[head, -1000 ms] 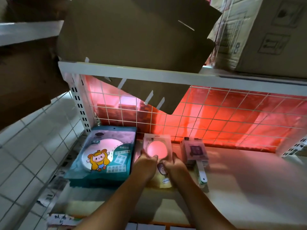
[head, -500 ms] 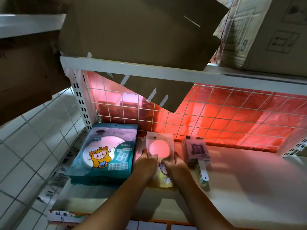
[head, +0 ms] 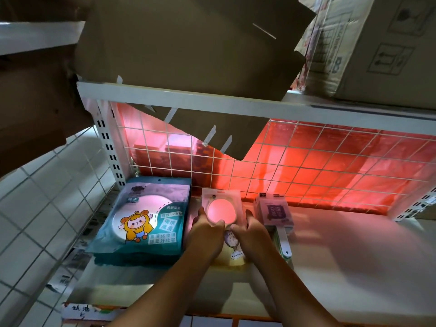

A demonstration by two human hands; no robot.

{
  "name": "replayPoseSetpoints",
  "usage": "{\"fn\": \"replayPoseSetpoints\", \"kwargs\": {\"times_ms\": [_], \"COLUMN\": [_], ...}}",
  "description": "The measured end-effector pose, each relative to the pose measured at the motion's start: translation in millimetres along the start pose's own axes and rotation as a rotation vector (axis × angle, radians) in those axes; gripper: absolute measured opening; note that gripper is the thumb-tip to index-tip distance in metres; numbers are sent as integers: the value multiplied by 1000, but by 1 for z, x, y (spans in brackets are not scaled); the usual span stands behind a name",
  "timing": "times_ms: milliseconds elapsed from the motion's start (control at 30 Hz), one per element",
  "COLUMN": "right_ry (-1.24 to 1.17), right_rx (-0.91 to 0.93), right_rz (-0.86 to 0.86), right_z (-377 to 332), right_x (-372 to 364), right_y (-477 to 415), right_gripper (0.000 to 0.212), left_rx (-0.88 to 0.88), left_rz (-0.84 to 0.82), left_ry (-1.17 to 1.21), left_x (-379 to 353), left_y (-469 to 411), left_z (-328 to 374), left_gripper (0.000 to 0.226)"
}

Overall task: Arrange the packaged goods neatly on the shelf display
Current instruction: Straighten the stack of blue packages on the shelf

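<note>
A pale package with a round pink mirror [head: 221, 210] lies on the white shelf [head: 342, 251], between a stack of teal mirror packages [head: 144, 215] with a cartoon figure on the left and a stack of small purple-labelled packages [head: 274, 212] on the right. My left hand [head: 206, 230] grips the pink package's left edge, thumb on its face. My right hand [head: 251, 230] grips its right edge. My hands cover the lower half of the package.
A white wire grid [head: 306, 166] with a red backing closes the rear of the shelf. Cardboard boxes [head: 188, 48] sit on the shelf above, one flap hanging down behind the grid. A white tiled wall [head: 42, 208] stands at the left. Bare shelf lies to the right.
The camera has shifted slightly. My hands keep hold of the pink package at nearly the same spot on the shelf.
</note>
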State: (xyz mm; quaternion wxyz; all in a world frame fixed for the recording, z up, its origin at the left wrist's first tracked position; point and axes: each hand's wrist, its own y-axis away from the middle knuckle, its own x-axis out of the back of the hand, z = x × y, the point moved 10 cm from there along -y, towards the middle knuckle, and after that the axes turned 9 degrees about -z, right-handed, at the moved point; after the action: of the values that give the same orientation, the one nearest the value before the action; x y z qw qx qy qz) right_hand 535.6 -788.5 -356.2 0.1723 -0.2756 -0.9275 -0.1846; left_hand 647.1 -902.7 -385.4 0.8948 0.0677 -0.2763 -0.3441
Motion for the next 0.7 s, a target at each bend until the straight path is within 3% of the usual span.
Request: {"fn": "replayPoseSetpoints", "kwargs": {"times_ms": [67, 167, 267, 300, 400, 500, 633, 700], "right_ry": [90, 147, 148, 177, 11, -205, -242, -261], "right_rx": [19, 81, 109, 72, -79, -132, -97, -102], "right_rz": [8, 150, 276, 288, 328, 293, 211, 156], "right_z": [-14, -32, -30, -22, 24, 65, 81, 84], "right_x": [12, 53, 108, 124, 159, 156, 140, 128], "right_y": [5, 11, 12, 10, 6, 0, -9, -14], "right_gripper": [25, 51, 65, 70, 53, 25, 28, 28], "left_rx": [-32, -130, -392, -409, -297, -246, -100, 22], "left_rz": [21, 95, 85, -4, -209, -184, -164, -166], "left_ry": [-40, -219, -151, -117, 150, 299, 383, 327], "left_x": [2, 8, -3, -15, -54, -83, -116, -129], "left_y": [2, 20, 46, 49, 38, 25, 12, 1], "left_z": [6, 41, 91, 101, 111, 109, 90, 75], "left_gripper": [75, 68, 62, 59, 38, 29, 9, 24]}}
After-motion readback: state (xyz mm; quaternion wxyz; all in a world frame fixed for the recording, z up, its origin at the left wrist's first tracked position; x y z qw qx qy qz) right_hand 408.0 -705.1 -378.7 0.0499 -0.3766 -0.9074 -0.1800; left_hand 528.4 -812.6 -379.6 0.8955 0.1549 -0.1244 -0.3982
